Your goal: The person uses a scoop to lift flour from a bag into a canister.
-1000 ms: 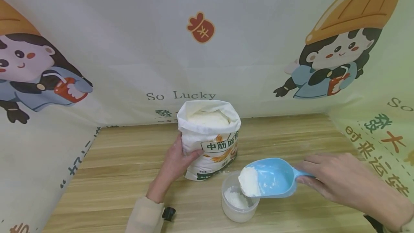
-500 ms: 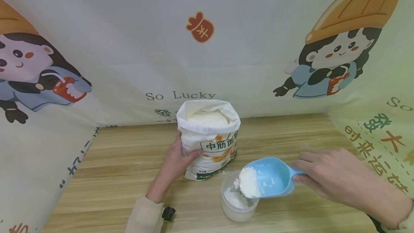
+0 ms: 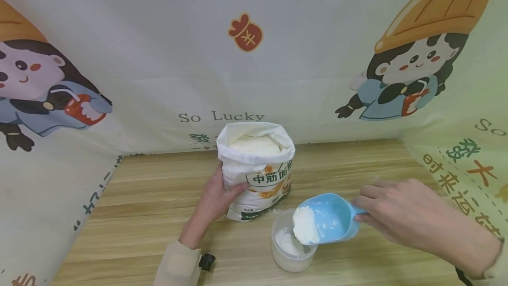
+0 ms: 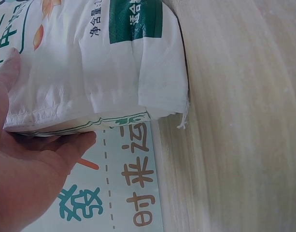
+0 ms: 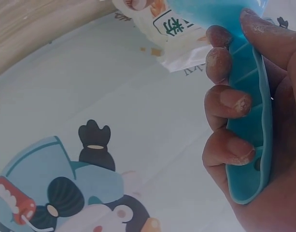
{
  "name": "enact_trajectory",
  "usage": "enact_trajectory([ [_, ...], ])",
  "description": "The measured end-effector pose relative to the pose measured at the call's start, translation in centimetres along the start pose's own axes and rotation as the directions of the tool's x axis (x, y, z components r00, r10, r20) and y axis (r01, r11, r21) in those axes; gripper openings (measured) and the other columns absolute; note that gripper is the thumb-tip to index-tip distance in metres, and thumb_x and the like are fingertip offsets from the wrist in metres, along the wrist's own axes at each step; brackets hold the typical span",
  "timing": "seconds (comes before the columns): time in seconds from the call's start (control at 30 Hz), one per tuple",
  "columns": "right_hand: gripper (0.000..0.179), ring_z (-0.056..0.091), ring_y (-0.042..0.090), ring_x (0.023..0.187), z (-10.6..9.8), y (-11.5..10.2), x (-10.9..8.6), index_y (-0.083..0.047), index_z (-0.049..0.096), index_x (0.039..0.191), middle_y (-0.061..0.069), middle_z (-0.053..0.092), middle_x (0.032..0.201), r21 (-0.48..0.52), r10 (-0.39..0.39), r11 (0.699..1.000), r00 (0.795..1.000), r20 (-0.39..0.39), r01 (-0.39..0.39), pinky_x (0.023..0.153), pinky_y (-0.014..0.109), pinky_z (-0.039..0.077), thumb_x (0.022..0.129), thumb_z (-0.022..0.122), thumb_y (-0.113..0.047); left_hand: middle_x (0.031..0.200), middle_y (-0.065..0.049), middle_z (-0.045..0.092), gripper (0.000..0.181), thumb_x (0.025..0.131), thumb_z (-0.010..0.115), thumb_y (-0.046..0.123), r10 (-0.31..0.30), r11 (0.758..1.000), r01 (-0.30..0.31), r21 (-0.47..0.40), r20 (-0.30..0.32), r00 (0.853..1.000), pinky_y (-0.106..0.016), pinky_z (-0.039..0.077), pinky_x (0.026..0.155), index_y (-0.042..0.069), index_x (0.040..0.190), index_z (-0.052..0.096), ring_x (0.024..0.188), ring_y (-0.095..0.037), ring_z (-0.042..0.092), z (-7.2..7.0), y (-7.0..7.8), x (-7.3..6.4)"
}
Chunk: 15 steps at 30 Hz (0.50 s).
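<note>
My left hand [image 3: 216, 195] holds the left side of a white flour bag [image 3: 238, 175], thumb on the printed front and fingers behind. The bag stands upright, its rim rolled down, with flour [image 3: 255, 145] inside. In the right wrist view, the fingers of my right hand [image 3: 409, 220] curl around the ribbed handle [image 5: 246, 125] of a blue scoop [image 3: 333, 220]; flour dusts the fingertips. Tipped toward its front lip, the scoop carries a mound of flour [image 3: 305, 224]. Its lip overlaps the clear round tub [image 3: 291, 263], which has some flour in it.
Both things stand on a wood-grain table [image 3: 158, 215]. A printed cloth [image 3: 158, 56] rises behind it and at both sides. A trace of spilled flour [image 3: 275, 210] lies by the bag's base. Near the left cuff is a small black object [image 3: 207, 262].
My right hand has shifted a little left and up, tilting the scoop more steeply. Some clumps dropped from its lip toward the tub half a second ago. My left hand and the bag stay put.
</note>
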State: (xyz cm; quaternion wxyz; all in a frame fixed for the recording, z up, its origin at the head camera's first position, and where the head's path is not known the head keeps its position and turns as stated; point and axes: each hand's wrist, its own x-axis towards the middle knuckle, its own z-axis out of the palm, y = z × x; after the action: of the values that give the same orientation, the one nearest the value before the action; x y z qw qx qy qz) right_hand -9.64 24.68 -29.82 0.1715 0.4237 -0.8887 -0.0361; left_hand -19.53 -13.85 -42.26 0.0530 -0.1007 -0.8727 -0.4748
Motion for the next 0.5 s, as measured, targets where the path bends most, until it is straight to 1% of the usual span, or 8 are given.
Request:
enact_trajectory([
  [0.17,0.02,0.06,0.01,0.066,-0.1,-0.3,0.4,-0.021,0.073,0.094,-0.012,0.063,0.082,-0.034,-0.018,0.999,1.0,0.008,0.018,0.043,0.024,0.042,0.083,0.084,-0.033,0.136,-0.024,0.062,0.083,0.088,0.084,0.022,-0.002,1.0,0.002,0.007,-0.002,1.0,-0.061,0.046,0.108,0.003,0.154,0.036,0.127,-0.043,0.058,0.0,0.0,0.0],
  [0.27,0.02,0.059,0.009,0.065,-0.2,-0.5,0.7,-0.021,0.071,0.091,-0.012,0.062,0.08,-0.041,-0.029,0.999,1.0,0.002,0.029,0.042,0.023,0.04,0.082,0.085,-0.033,0.136,-0.025,0.061,0.084,0.088,0.084,0.022,-0.008,1.0,0.008,0.009,-0.001,1.0,-0.061,0.046,0.108,0.003,0.154,0.035,0.127,-0.043,0.058,0.0,0.1,0.0],
  [0.5,0.021,0.046,0.006,0.058,-0.4,-0.6,1.2,-0.021,0.069,0.088,-0.013,0.049,0.071,-0.067,-0.048,0.997,0.999,0.003,0.048,0.042,0.02,0.033,0.082,0.085,-0.033,0.137,-0.024,0.061,0.084,0.088,0.084,0.023,-0.011,1.0,0.011,0.011,-0.003,1.0,-0.061,0.045,0.109,0.003,0.154,0.036,0.128,-0.042,0.058,0.0,0.2,0.0],
])
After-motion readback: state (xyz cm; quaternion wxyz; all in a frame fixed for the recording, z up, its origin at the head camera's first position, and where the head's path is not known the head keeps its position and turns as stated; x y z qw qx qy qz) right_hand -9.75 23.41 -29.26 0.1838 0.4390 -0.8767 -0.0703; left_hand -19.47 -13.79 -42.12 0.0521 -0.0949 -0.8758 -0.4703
